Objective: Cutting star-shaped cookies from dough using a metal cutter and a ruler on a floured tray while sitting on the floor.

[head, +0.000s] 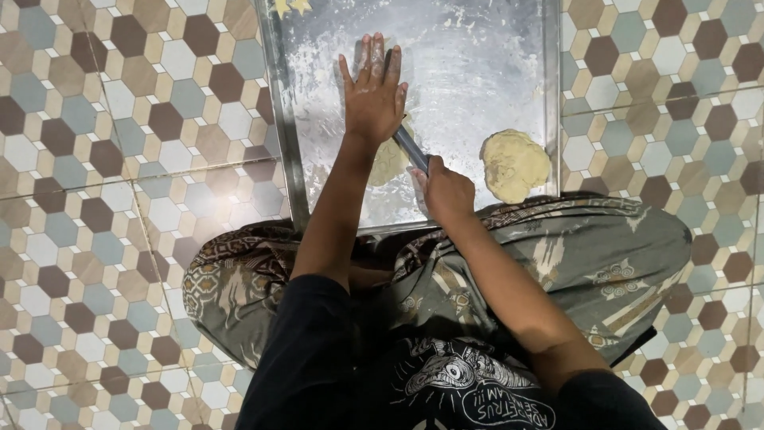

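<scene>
Floor (119, 159) tiled in small hexagons: brown, tan, grey-blue, off-white, with grout lines marking bigger square tiles. Glossy finish, soft reflections. Even indoor light, no hard shadows. No walls, windows or furniture in view.

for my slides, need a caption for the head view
Left hand presses a rolling pin over dough on a floured metal tray, right hand gripping its end.

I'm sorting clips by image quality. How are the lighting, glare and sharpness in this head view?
Head view: even, soft light; a pale sheen on the floured metal tray but no blown-out glare; dim shadow under the left hand and the lap; the right hand on the grey rod, the dough disc and the floor tiles are all fairly sharp; slight wide-angle bending at the edges.
</scene>
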